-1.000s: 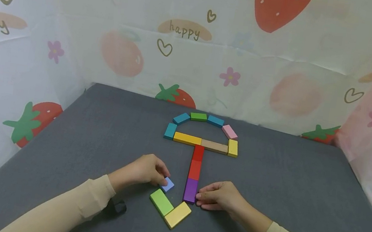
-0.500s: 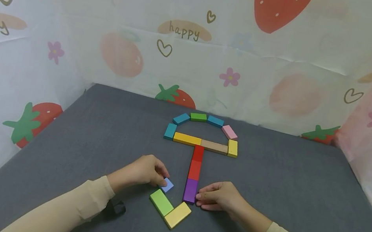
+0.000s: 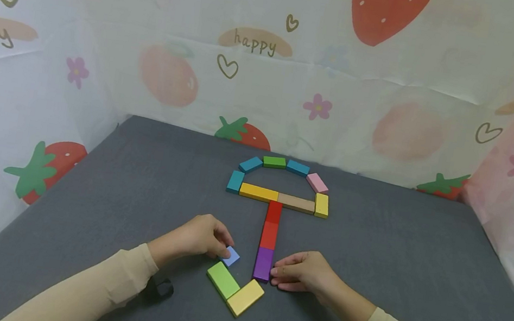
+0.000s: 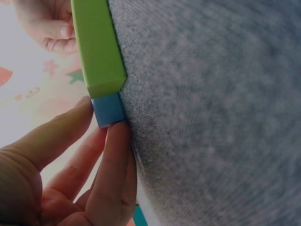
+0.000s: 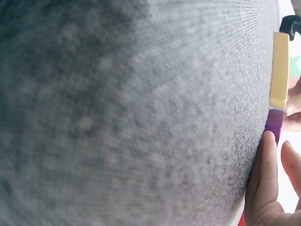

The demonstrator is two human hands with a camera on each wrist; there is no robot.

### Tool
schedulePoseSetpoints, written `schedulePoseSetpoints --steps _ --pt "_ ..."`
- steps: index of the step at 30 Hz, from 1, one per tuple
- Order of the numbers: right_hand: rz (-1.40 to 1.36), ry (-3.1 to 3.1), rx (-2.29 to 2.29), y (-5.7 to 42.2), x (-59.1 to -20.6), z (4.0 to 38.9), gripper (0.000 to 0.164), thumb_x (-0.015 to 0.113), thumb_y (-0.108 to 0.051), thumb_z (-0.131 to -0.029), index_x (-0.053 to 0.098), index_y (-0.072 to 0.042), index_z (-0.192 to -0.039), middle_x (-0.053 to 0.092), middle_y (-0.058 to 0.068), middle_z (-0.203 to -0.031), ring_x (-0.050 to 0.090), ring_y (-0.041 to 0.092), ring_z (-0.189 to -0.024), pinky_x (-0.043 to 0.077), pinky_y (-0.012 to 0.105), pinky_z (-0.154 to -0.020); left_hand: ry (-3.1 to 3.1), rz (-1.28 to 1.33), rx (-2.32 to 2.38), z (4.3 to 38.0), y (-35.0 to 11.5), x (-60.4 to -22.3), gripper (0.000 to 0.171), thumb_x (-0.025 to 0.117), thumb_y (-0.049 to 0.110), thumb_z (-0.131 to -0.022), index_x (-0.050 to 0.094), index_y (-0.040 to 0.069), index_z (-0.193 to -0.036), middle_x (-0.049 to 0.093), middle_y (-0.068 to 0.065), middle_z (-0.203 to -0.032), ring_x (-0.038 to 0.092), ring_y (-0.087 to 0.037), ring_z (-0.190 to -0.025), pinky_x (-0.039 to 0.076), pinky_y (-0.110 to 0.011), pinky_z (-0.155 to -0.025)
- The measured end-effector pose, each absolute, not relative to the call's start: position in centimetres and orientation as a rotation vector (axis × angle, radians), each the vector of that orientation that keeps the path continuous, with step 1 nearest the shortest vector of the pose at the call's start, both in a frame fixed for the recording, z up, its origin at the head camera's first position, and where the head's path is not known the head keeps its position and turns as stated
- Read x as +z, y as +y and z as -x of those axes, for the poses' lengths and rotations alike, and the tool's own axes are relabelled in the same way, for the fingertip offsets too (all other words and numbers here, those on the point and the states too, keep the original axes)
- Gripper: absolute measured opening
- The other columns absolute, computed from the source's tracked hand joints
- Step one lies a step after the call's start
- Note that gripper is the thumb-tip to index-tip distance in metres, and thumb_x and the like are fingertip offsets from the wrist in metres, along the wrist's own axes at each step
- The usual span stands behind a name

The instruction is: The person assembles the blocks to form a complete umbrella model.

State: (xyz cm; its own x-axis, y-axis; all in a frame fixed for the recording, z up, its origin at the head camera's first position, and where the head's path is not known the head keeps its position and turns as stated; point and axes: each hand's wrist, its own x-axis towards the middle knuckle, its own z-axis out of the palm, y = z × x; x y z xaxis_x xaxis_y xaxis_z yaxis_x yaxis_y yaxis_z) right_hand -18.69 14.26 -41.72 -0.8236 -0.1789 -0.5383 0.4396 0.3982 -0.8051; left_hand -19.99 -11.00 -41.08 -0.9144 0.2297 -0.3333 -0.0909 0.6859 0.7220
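In the head view my left hand pinches a small light-blue block between thumb and fingers, low over the dark cloth. Just in front of it lies a lime-green block, which meets a pale-yellow block in a V shape. In the left wrist view the blue block sits right at the end of the green block. My right hand rests with extended fingertips at the right side of a purple block. The thumb stands off the purple block in the right wrist view.
Two red blocks continue the purple one upward. They reach a row of a yellow block and a tan block. Above, an arch of blue, green, pink and yellow blocks includes a pink block. Printed curtains surround the table.
Almost nothing moves. The light-blue block has shifted very slightly toward the lime-green block with my left hand; the right hand stays at the purple block.
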Motion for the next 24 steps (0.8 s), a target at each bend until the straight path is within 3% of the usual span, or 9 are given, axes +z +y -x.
schedulePoseSetpoints --steps 16,24 --pt "-0.248 2.122 -1.456 15.0 -41.4 19.0 0.021 0.076 -0.014 -0.087 0.075 -0.002 -0.105 0.077 0.009 -0.090 0.074 0.016 -0.079 0.061 0.030 -0.072 2.482 -0.112 1.158 21.0 -11.8 -40.7 0.016 0.081 0.014 -0.082 0.077 0.010 -0.097 0.070 -0.002 -0.093 0.063 -0.016 -0.074 0.055 -0.029 -0.070" --pt "-0.138 2.190 -1.549 17.3 -40.2 20.2 0.033 0.074 -0.021 -0.090 0.071 0.001 -0.114 0.077 0.011 -0.099 0.075 0.019 -0.089 0.061 0.034 -0.081 2.542 -0.124 1.214 23.3 -13.2 -39.2 0.020 0.078 0.017 -0.086 0.076 0.007 -0.103 0.072 -0.006 -0.102 0.064 -0.015 -0.080 0.059 -0.031 -0.076"
